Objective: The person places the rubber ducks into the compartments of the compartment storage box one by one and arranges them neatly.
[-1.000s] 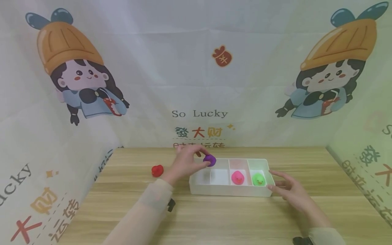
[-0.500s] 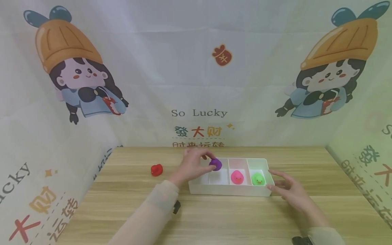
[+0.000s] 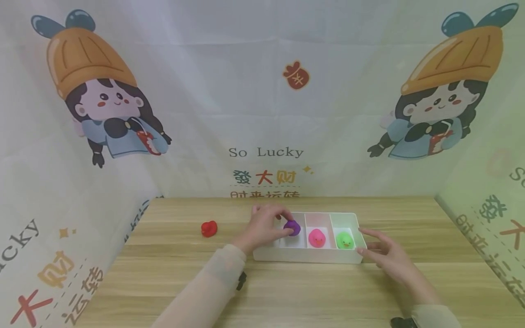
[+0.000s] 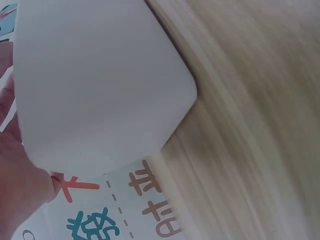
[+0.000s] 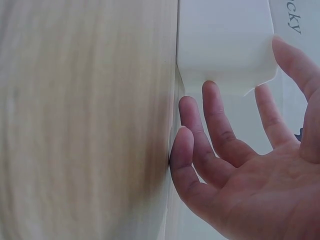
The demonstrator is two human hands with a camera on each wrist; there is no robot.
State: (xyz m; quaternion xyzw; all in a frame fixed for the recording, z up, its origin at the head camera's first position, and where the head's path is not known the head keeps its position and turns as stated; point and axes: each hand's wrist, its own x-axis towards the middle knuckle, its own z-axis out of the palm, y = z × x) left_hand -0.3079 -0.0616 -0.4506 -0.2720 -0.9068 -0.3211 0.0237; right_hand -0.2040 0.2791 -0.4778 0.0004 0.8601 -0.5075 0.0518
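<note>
My left hand (image 3: 264, 228) pinches a purple rubber duck (image 3: 292, 228) between thumb and fingers, low over the second compartment from the left of a white divided box (image 3: 307, 256). The leftmost compartment is largely behind that hand. A pink rubber duck (image 3: 317, 238) sits in the third compartment and a green rubber duck (image 3: 345, 240) in the rightmost one. At the box's right end, my right hand (image 3: 387, 255) touches the wall and front corner with thumb and fingertips. Its fingers are spread and relaxed in the right wrist view. The left wrist view shows the box's outside, the duck hidden.
A red rubber duck (image 3: 209, 228) lies on the wooden table (image 3: 172, 255) to the left of the box. Behind the table hangs a printed cloth (image 3: 262, 114) with cartoon figures and lettering, which also closes off both sides.
My left hand has moved right and down with the purple duck, from above the box's back rim into the second compartment's opening. The right hand stays at the box's end.
</note>
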